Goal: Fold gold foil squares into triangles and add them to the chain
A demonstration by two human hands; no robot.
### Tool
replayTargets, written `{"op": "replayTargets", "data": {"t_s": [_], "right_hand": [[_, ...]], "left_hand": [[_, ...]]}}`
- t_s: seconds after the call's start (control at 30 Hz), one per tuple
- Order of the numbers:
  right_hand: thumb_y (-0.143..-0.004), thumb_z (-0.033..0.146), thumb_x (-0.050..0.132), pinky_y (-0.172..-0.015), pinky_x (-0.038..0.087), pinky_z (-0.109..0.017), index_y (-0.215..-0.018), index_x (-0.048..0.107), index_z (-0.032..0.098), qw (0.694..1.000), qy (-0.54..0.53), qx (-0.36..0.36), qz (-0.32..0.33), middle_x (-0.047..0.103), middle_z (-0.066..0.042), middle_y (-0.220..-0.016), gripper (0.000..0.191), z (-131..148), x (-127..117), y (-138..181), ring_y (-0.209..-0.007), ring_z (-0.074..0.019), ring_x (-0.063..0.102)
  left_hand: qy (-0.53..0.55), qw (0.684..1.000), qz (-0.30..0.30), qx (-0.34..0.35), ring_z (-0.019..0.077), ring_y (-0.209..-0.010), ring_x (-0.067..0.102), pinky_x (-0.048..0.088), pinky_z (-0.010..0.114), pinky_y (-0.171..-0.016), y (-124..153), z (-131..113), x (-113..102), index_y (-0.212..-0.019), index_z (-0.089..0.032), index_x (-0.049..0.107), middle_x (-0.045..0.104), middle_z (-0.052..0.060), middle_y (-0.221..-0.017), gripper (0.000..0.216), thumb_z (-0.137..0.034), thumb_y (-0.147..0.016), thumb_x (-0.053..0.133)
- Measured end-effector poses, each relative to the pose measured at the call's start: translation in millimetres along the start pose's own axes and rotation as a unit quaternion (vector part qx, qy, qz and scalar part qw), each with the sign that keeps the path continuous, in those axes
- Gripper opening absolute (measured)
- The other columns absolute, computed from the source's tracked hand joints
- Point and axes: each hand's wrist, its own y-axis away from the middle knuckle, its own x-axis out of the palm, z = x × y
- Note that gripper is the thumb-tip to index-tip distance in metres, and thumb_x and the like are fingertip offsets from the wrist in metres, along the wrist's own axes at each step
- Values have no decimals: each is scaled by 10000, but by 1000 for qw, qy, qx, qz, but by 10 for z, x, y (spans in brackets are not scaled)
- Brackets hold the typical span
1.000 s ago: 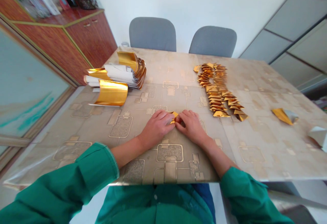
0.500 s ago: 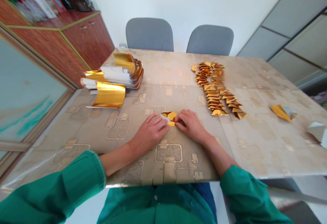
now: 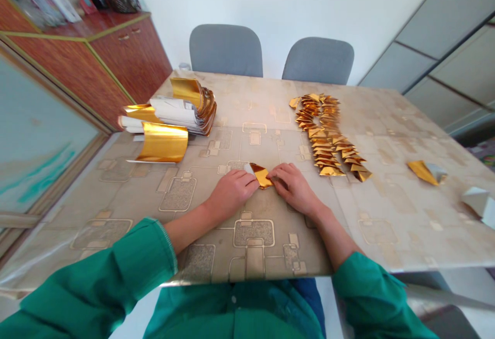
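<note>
From the stack of curled gold foil sheets (image 3: 170, 117) at the left, across the patterned table (image 3: 116, 195), the left hand (image 3: 232, 192) and right hand (image 3: 294, 187) pinch a small folded gold foil piece (image 3: 261, 175) between fingertips, beside rows of folded gold triangles (image 3: 328, 135).

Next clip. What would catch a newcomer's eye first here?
The shiny gold foil stands out. A small gold foil piece is held on the table between the left hand and right hand, near the front edge. Beyond the right hand, a long row of folded gold pieces runs up the table, and a stack of curled gold sheets sits far left.
</note>
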Motion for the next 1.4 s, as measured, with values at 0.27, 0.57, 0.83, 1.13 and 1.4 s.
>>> {"op": "replayTargets", "data": {"t_s": [0.27, 0.57, 0.83, 1.13, 1.4], "right_hand": [[-878, 153, 623, -954, 434, -414, -1235, 608, 278, 999, -6, -41, 14, 616, -64, -1218, 378, 45, -53, 10, -1113, -226, 532], [-968, 302, 561, -843, 408, -350, -950, 704, 263, 996, 50, -60, 46, 670, -52, -1005, 149, 41, -21, 10, -970, -200, 544], [-965, 316, 574, -868, 387, -359, -997, 698, 266, 996, 19, -55, 60, 685, -39, -1026, 137, 9, -61, 19, -969, -193, 568], [-936, 347, 626, -757, 391, -311, -884, 692, 232, 999, -30, 17, 14, 690, -10, -823, 143, -5, 65, -26, -792, -165, 592], [-909, 330, 661, -736, 378, -316, -815, 689, 234, 998, 2, 69, -14, 655, -2, -760, 137, 49, 133, -43, -748, -164, 558]], "left_hand": [[163, 978, -92, -92, 171, -886, 654, 527, 304, -814, 44, 192, 13, -963, -164, 693, 726, 49, -966, 166, -109, -918, 542], [126, 991, -29, -20, 202, -965, 617, 510, 356, -869, 57, 97, -30, -1033, -170, 710, 712, 66, -1036, 220, -127, -961, 506], [85, 996, 5, 0, 223, -1047, 605, 499, 397, -914, 175, -24, -31, -1159, -188, 666, 671, 83, -1131, 228, -169, -965, 549], [112, 993, 13, 30, 232, -1102, 600, 489, 428, -963, 178, -2, -28, -1183, -170, 649, 660, 105, -1170, 245, -155, -957, 557], [149, 989, 5, 14, 215, -1051, 608, 514, 403, -939, 153, 6, -19, -1150, -158, 660, 682, 92, -1122, 237, -169, -981, 494]]}}
